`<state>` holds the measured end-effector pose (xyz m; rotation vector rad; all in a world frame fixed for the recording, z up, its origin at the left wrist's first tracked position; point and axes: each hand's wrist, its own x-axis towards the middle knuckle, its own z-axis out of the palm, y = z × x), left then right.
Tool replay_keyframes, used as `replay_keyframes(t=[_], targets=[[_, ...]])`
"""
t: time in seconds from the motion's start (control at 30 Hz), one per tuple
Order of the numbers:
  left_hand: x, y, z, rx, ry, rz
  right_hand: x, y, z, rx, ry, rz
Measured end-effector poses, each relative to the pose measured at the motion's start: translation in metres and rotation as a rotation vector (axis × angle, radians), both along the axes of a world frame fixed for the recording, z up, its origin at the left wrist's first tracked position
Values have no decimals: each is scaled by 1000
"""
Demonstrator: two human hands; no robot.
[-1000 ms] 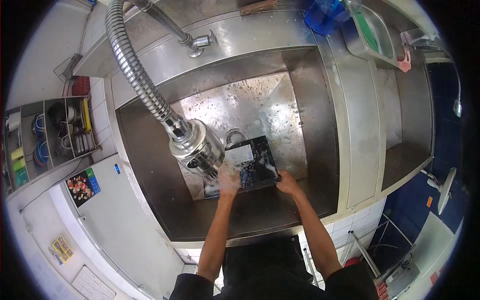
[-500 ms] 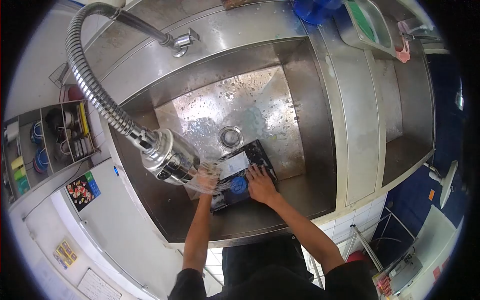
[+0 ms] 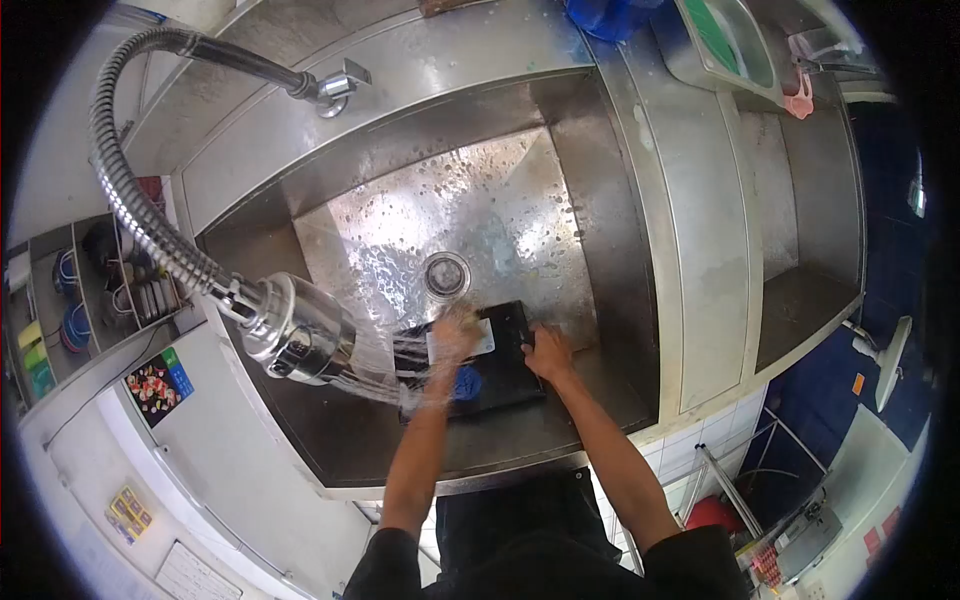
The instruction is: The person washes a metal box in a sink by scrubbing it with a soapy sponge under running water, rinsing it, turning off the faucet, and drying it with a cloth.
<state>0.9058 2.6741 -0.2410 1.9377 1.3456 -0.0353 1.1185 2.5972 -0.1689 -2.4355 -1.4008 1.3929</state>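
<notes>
A flat black rectangular item (image 3: 508, 378) lies in the wet steel sink; its exact kind I cannot make out. It carries a white label (image 3: 487, 340) and a blue round patch (image 3: 466, 383). My left hand (image 3: 457, 335) is on the label, its fingers smeared by motion. At the item's right edge, my right hand (image 3: 549, 353) grips with curled fingers. Water streams from the spray head (image 3: 318, 345) across the item's left side and my left forearm.
The sink drain (image 3: 446, 274) lies just beyond the item. The flexible metal hose (image 3: 130, 190) arches along the left. A steel container (image 3: 735, 50) with something green stands at the upper right, beside a blue object (image 3: 610, 15). A shelf of kitchenware (image 3: 90, 290) hangs at left.
My left hand has moved right, from under the spray onto the label. The right hand went from lying flat on the item to gripping its right edge. The item sits turned more level.
</notes>
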Motion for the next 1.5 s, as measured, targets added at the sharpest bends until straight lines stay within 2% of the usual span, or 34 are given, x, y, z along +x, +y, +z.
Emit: replay_keyframes(t=[0.03,0.1,0.13,0.17,0.23,0.27,0.37,0.4,0.43,0.5,0.57,0.6,0.63,0.7,0.77,0.8,0.83,0.87,0.9,0.97,1.03,1.13,1.23,1.3,1.33,1.37,1.4,1.47,1.5], targets=[[42,-4,27,-267,-36,186,2,2,0,-25,-23,20],[83,-24,59,-121,-369,83,10,5,-2,-47,-50,41],[80,-26,64,-161,-407,91,16,5,-3,-110,44,-25],[69,-19,66,-162,-408,89,20,5,-3,-172,138,-94],[41,-8,54,-189,-160,212,21,2,-4,-185,117,-93],[40,-9,46,-183,-157,212,20,3,-5,-202,97,-91],[53,-20,21,60,-223,42,15,10,-6,-244,124,-131],[72,-20,57,70,-423,-26,14,13,-8,-249,132,-133],[80,-33,75,-63,-443,-39,14,17,-12,-338,53,-61],[57,-51,88,-125,-342,-6,10,15,-16,-423,-3,26],[-2,-63,105,-93,-244,-58,3,10,-21,-240,-145,47],[-34,-59,113,-64,-175,-119,-2,18,-13,-234,-125,51],[-68,-49,120,-41,-129,-136,-2,27,6,-37,-99,221],[-106,-37,124,-21,-80,-164,-9,30,15,163,-71,376],[-129,-39,100,1,142,191,-24,28,1,41,145,749],[-144,-60,61,189,94,-33,-31,29,-10,45,146,747],[-139,-65,67,185,98,-33,-39,26,-20,25,161,646],[-134,-73,76,62,19,-51,-46,18,-28,-1,180,545],[-127,-77,90,-57,-62,-68,-48,19,-26,-7,186,543],[-115,-70,132,31,-18,-171,-44,29,-16,-66,161,709],[-110,-55,139,-167,-213,201,-46,33,-4,-90,163,730],[-105,-28,63,-290,-133,342,-49,42,2,-119,159,753],[-65,-42,73,-187,-138,251,-46,45,-3,-123,158,760],[-54,-67,94,-52,-290,36,-48,38,-6,-118,166,752],[-57,-56,122,-111,-279,-26,-48,37,-7,-97,159,732],[-77,-56,107,-116,-285,-29,-47,34,-8,-79,149,715],[-102,-60,76,-357,-462,282,-45,31,-8,-84,144,717],[-112,-57,34,-589,-639,594,-46,30,-10,-40,156,678],[-107,-41,18,-318,-410,341,-48,34,-7,-37,152,679]])
